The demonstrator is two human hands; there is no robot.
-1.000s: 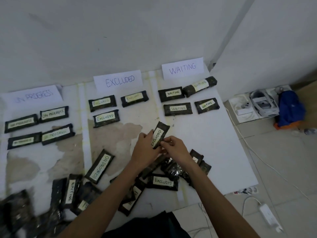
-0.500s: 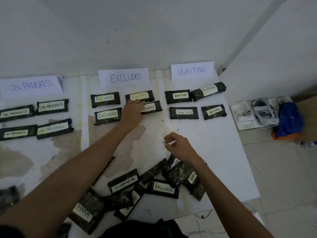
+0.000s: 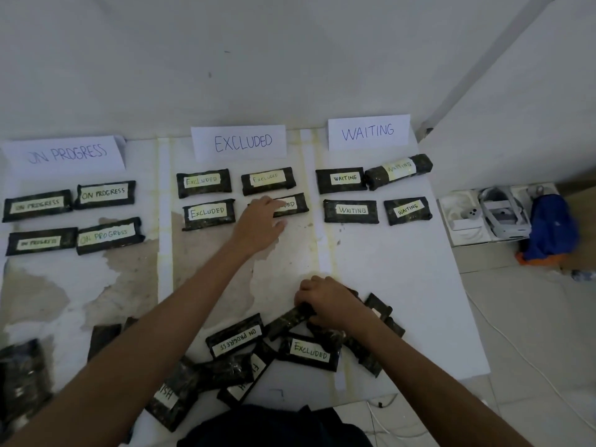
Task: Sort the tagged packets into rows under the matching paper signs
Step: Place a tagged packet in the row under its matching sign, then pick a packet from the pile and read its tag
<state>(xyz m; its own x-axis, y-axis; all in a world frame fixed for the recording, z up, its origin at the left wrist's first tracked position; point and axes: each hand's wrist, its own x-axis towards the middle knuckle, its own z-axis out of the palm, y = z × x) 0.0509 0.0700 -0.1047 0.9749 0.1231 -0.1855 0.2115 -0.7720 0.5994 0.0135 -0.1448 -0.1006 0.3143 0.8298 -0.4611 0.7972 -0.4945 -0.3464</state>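
Note:
Three paper signs lean at the back: ON PROGRESS (image 3: 64,153), EXCLUDED (image 3: 240,141), WAITING (image 3: 367,132). Dark packets with taped tags lie in rows under each sign. My left hand (image 3: 258,225) rests flat with spread fingers on the fourth EXCLUDED packet (image 3: 295,203), partly covering its tag. My right hand (image 3: 325,301) is closed on a dark packet (image 3: 290,319) in the unsorted pile near me; its tag is hidden. Loose packets tagged ON PROGRESS (image 3: 237,338) and EXCLUDED (image 3: 309,350) lie in that pile.
The packets lie on a white board (image 3: 403,269) on the floor, against a wall. To the right stand a white headset in its box (image 3: 496,217) and a blue bag (image 3: 551,227). Cables (image 3: 516,346) run over the tiles. More packets (image 3: 22,379) lie at the left front.
My left hand carried the EXCLUDED packet to the second row under the EXCLUDED sign and set it down. My right hand dropped back to the pile and closed on another packet.

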